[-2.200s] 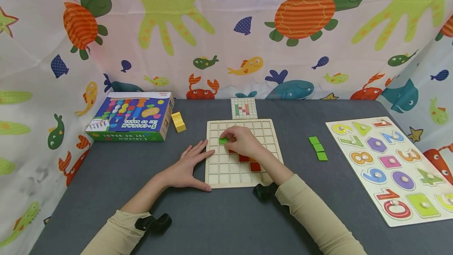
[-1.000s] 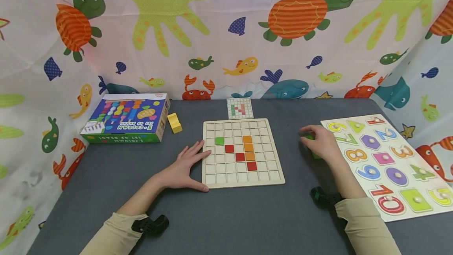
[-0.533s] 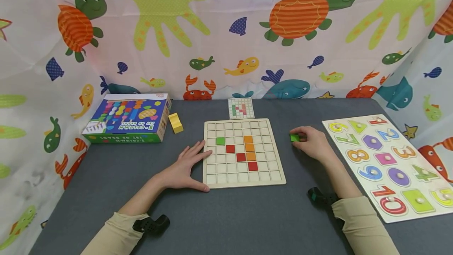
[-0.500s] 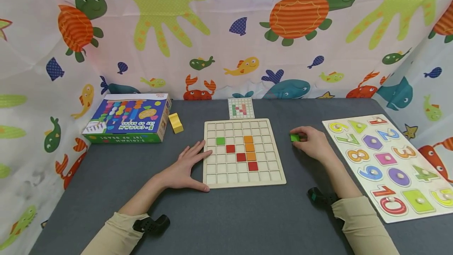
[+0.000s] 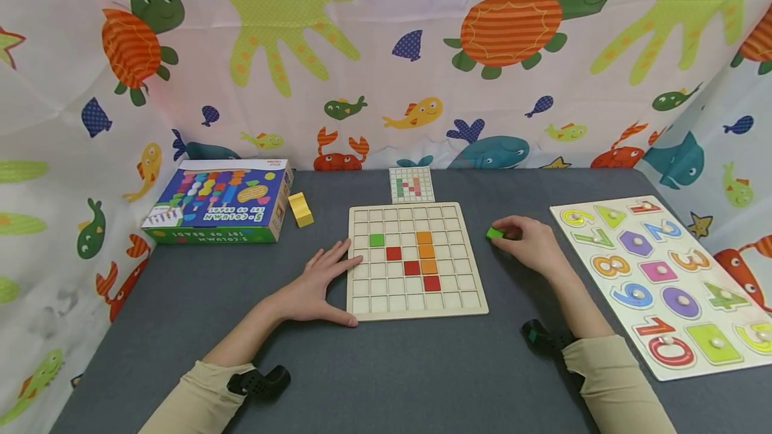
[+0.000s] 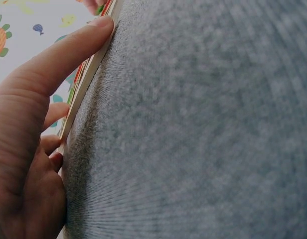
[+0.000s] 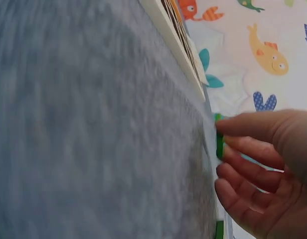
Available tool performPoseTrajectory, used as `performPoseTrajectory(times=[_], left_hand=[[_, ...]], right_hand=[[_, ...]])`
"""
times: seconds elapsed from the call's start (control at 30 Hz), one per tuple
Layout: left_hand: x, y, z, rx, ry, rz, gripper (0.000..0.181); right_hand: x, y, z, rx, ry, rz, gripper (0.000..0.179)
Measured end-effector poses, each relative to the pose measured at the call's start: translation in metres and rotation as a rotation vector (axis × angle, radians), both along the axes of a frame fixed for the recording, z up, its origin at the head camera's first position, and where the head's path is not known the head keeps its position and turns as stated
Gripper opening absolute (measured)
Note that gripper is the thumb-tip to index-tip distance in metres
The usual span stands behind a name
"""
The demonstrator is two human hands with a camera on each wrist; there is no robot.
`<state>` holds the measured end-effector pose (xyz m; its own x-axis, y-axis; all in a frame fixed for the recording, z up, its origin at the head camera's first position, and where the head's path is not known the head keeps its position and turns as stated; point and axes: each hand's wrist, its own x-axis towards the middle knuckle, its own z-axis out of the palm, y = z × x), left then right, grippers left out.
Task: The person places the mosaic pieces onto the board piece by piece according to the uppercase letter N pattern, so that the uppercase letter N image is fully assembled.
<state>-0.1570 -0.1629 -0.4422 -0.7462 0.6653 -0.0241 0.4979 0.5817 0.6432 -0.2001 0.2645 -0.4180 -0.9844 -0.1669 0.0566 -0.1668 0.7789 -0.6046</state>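
A pale wooden grid board (image 5: 458, 220) lies mid-table. One green tile (image 5: 376, 240), three red tiles (image 5: 412, 268) in a diagonal and three orange tiles (image 5: 426, 251) in a column sit in its cells. My left hand (image 5: 313, 286), fingers spread, rests along the board's left edge, thumb at the near corner. To the right of the board, my right hand (image 5: 531, 246) pinches a green tile (image 5: 494, 233) between thumb and fingers, tilted. Another green piece (image 7: 220, 230) shows at the bottom of the right wrist view; the head view hides it behind the hand.
A small pattern card (image 5: 412, 184) lies behind the board. At the back left stands a blue and green box (image 5: 220, 199), with yellow blocks (image 5: 301, 209) beside it. A number and shape puzzle board (image 5: 645, 293) lies on the right. A printed cloth (image 5: 374, 72) hangs behind the table.
My right hand has let go of a green tile on the board, moved right to the loose green tiles, and come slightly back left pinching one. The left hand has stayed put.
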Motion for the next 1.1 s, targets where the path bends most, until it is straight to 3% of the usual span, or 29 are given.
performPoseTrajectory(times=[0.33, 0.7, 1.1], left_hand=[[-0.001, 0.0, 0.0, -0.013, -0.009, 0.005, 0.108], [-0.002, 0.0, -0.001, 0.0, -0.007, -0.006, 0.107], [-0.003, -0.001, -0.002, -0.013, -0.012, -0.007, 0.107]], right_hand=[[-0.001, -0.043, 0.003, -0.101, -0.061, 0.044, 0.033], [0.003, -0.107, 0.005, -0.16, -0.102, 0.194, 0.029], [0.005, -0.162, 0.004, -0.147, -0.029, 0.352, 0.024]])
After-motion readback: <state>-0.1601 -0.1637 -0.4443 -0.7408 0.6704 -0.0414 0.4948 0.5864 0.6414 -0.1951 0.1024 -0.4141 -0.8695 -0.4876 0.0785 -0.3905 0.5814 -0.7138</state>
